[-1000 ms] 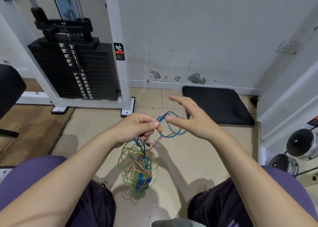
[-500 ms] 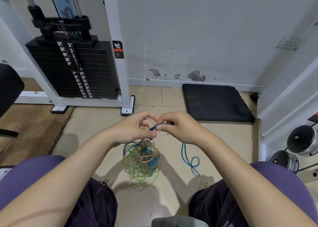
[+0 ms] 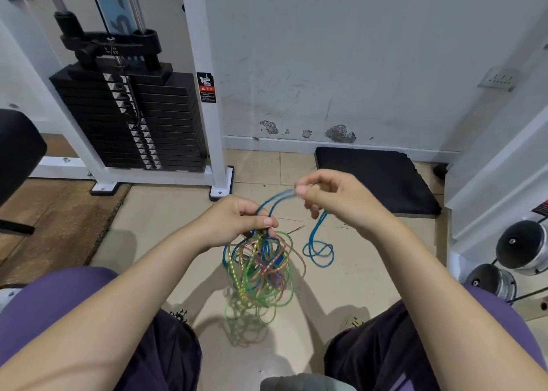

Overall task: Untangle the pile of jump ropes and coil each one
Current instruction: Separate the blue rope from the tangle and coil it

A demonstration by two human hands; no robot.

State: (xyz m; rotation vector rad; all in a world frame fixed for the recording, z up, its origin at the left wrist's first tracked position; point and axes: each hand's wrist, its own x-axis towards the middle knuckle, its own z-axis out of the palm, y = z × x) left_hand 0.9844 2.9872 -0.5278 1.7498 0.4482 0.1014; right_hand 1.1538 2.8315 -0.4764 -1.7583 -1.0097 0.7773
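Head view: person seated, both forearms reaching out over the floor (image 3: 166,221). Left hand (image 3: 234,224) holds the top of the tangled jump-rope pile (image 3: 261,275), grip curled and pinching several strands together, thumb on top. The pile hangs from that hand between the knees, a loose ball of green, pink, yellow-beaded and blue loops; whether its bottom touches the floor I cannot tell, its shadow falls just beneath. Right hand (image 3: 335,194) is higher and farther right, grip pinching a bend of the blue rope (image 3: 275,200) between thumb and index finger, other fingers curled. Two blue strands run from that pinch down left into the left hand. Another length of the blue rope drops below the right hand and ends in a small loose loop (image 3: 320,249) on the floor, just right of the pile and apart from it.

Far left: black weight stack (image 3: 130,117) in a white machine frame (image 3: 204,94) with a warning sticker. Black floor mat (image 3: 376,180) against the far wall, right of centre, behind the right hand. Chrome dumbbell ends (image 3: 522,246) at the right edge. Black pad (image 3: 17,153) at the left edge. Purple sleeves and dark shorts near the bottom.
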